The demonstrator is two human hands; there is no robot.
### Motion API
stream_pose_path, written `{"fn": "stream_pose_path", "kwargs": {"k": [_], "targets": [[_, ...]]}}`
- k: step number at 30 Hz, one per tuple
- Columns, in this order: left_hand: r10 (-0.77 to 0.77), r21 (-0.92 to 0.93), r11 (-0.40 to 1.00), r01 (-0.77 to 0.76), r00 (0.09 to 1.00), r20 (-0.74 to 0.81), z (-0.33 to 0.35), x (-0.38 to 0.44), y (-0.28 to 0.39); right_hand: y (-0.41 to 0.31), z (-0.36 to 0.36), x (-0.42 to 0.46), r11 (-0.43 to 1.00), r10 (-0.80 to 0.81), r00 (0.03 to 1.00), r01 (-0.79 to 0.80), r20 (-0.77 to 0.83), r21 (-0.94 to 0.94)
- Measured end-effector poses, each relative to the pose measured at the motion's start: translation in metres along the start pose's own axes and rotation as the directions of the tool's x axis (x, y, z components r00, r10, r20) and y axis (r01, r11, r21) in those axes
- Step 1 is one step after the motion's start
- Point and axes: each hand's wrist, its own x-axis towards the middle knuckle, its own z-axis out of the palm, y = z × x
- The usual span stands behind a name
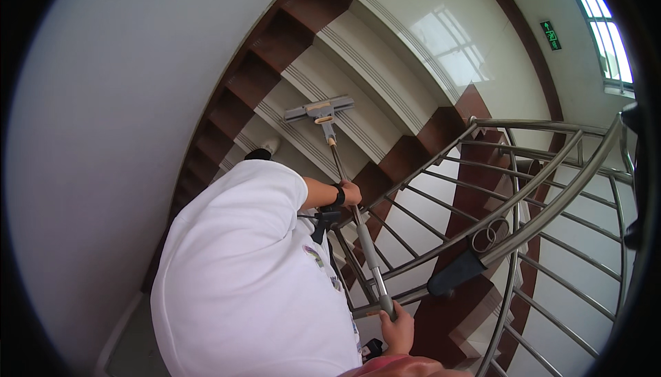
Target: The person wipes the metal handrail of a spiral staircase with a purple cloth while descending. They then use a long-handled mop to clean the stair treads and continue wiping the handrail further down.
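A long-handled floor mop spans the middle of the view, its wide grey and beige mop head (320, 110) on the pale stair treads. Its metal pole (367, 242) slants down towards my chest. Around the middle of the pole my left hand (351, 193) is closed, with a black watch (339, 195) on that wrist. My right hand (398, 327) grips the grey upper end of the pole, close to the lower edge of the picture. Part of the mop head's underside is hidden.
Stone stairs (356, 67) with dark red sides run past a white wall (113, 93). A stainless-steel railing (547, 206) curves along the right, with a dark sleeve (457, 272) on its handrail. My white shoe (270, 144) stands on a step. A green exit sign (550, 35) hangs near a barred window (604, 31).
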Motion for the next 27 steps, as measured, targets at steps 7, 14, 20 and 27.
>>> {"fn": "stream_pose_path", "kwargs": {"k": [7,14,20,27], "targets": [[-0.142,-0.106,0.986,0.132,0.986,-0.090,0.007,-0.054,-0.118,-0.061,0.024,0.050,0.984,-0.180,0.984,0.180,0.015,-0.014],[-0.449,-0.180,0.887,0.425,0.886,-0.116,0.033,-0.097,-0.315,-0.218,0.076,0.115,0.937,-0.350,0.937,0.350,-0.002,-0.020],[-0.484,-0.236,0.857,0.458,0.872,-0.069,0.037,-0.093,-0.326,-0.252,0.065,0.101,0.939,-0.341,0.939,0.343,0.039,-0.026],[-0.235,-0.233,0.946,0.226,0.972,-0.008,0.028,-0.089,-0.220,-0.208,0.034,0.052,0.993,-0.091,0.993,0.096,0.082,-0.063]]}}
